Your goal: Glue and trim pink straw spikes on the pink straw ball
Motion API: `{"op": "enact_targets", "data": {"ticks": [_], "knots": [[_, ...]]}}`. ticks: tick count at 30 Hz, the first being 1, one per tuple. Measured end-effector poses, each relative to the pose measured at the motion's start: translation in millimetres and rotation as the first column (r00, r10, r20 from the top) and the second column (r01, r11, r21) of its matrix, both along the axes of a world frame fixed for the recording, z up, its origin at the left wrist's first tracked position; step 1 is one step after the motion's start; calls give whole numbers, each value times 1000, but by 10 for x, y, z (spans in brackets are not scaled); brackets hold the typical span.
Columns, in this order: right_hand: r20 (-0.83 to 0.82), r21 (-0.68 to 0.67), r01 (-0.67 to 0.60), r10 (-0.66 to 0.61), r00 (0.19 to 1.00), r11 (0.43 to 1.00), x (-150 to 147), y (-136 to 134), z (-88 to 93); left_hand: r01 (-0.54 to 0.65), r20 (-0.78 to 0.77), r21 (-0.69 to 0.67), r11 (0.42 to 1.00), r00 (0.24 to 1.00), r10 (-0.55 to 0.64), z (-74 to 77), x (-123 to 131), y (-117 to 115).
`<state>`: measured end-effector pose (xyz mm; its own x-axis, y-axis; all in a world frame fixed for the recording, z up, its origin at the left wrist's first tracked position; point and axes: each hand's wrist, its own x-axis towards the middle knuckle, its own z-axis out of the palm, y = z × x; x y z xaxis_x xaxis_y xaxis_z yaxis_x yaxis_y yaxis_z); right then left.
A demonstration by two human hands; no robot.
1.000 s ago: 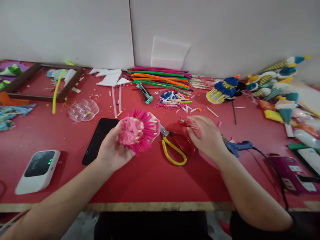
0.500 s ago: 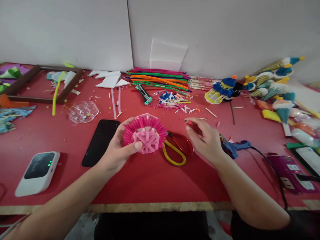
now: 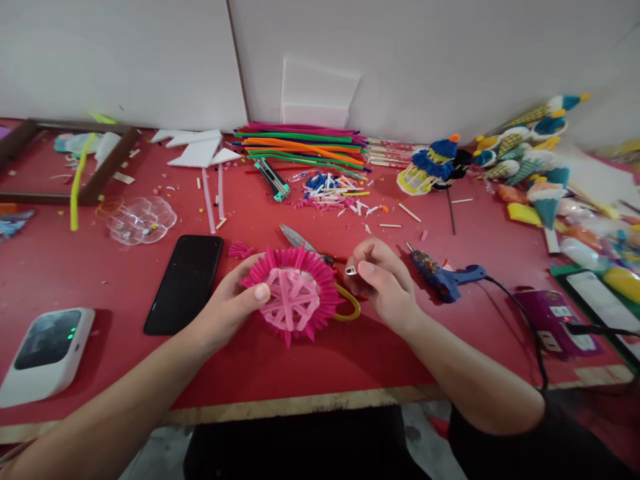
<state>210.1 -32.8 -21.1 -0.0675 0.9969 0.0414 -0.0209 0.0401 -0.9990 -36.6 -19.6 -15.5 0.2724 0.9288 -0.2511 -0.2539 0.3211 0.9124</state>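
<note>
My left hand [image 3: 233, 300] grips a pink craft piece [image 3: 290, 300] by its left edge, thumb on its face. The piece has a frilled deep-pink rim around a pale pink lattice of crossed strips. To its right, my right hand [image 3: 383, 283] is closed around a small lighter [image 3: 351, 271]; only its metal top shows between the fingers. The lighter is apart from the craft piece. Scissors [image 3: 299, 239] lie behind both hands, blades pointing away, with their handles partly covered by the craft piece and my right hand.
A black phone [image 3: 184, 283] and a white device [image 3: 47, 357] lie left. A blue glue gun [image 3: 443, 273] with a cord rests right. Farther back are coloured pipe cleaners [image 3: 300, 148], a cutter knife [image 3: 271, 180], scattered scraps [image 3: 335, 190] and a blue-and-yellow figure [image 3: 435, 167].
The craft piece has come down slightly and tilted, showing more of its lattice face. My right hand has moved left and turned, bringing the lighter's metal top nearer the piece. The view has shifted.
</note>
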Motion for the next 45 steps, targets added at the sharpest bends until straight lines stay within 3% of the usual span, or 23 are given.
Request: {"op": "enact_targets", "data": {"ticks": [8, 13, 28, 31, 33, 35, 37, 39, 41, 43, 45], "knots": [[-110, 19, 21, -19, 994, 1000, -59, -14, -33, -2, -32, -102, 995, 999, -1, 1, 32, 17], [-69, 7, 0, 1, 998, 1000, -60, -9, -46, 11, -30, -116, 993, 999, -15, 3, 31, 8], [-148, 26, 27, -23, 989, 999, -82, -3, -56, 41, 31, -117, 992, 999, -38, -56, 32, 21], [-77, 13, 112, -111, 991, 994, -48, 46, -52, 18, 78, -157, 987, 997, -6, -65, 12, 46], [122, 45, 187, -191, 974, 981, 44, 106, -73, 28, 159, -185, 982, 987, 2, -50, -6, 79], [426, 148, 227, -269, 864, 963, 190, 183, -128, 15, 234, -225, 974, 972, 39, -18, -23, 114], [675, 274, 195, -333, 659, 942, 352, 262, -210, -54, 254, -265, 963, 959, 124, 18, -32, 140], [822, 323, 122, -342, 456, 938, 479, 321, -290, -136, 233, -274, 952, 951, 203, 46, -30, 148], [883, 348, 89, -358, 303, 933, 534, 343, -329, -171, 206, -253, 952, 952, 226, 60, -18, 137], [868, 420, 89, -428, 250, 903, 509, 326, -305, -156, 188, -212, 965, 962, 197, 65, -2, 111], [794, 523, 79, -519, 315, 848, 426, 284, -232, -112, 181, -153, 982, 974, 139, 66, 16, 80]]}}
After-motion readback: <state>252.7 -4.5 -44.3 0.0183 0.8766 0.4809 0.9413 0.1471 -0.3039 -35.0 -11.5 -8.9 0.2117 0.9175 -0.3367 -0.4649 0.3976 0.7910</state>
